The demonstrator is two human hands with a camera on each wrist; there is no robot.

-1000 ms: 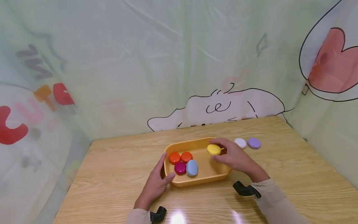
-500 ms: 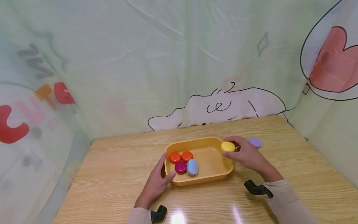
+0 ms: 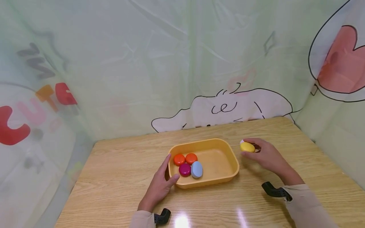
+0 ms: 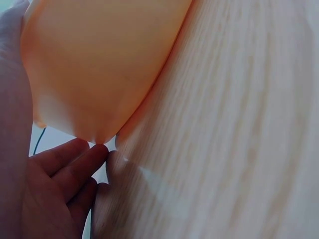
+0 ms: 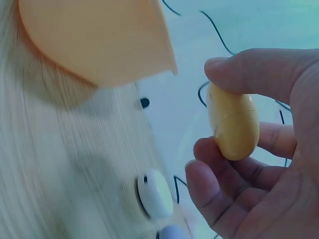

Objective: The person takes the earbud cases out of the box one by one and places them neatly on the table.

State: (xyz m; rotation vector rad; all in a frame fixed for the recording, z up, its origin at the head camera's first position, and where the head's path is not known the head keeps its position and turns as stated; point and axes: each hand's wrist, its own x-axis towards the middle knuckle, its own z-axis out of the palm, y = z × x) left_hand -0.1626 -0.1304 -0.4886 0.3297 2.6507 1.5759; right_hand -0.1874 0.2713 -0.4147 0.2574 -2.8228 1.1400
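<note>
My right hand point(image 3: 269, 157) pinches a yellow rounded disc with a seam point(image 5: 233, 122) between thumb and fingers, past the right end of an orange tray point(image 3: 219, 180). At the tray's left end, my left hand point(image 3: 159, 185) rests fairly straight fingers against the outer wall, its thumb by the near rim. In the left wrist view the fingertips point(image 4: 101, 149) touch the tray. Inside lie two orange-red discs point(image 3: 179, 160), a magenta disc point(image 3: 184, 170) and a light blue disc point(image 3: 196, 169) tilted on its side. A white disc point(image 5: 158, 194) is mostly hidden behind the yellow one in the head view.
A purple disc point(image 5: 173, 232) lies by the white one, hidden by my right hand in the head view. The wooden table point(image 3: 125, 171) ends at a pale printed curtain point(image 3: 128, 79) behind and at both sides.
My right hand has carried the yellow disc rightward from above the tray to past its right end, now covering the purple disc and most of the white one. My left hand stays at the tray.
</note>
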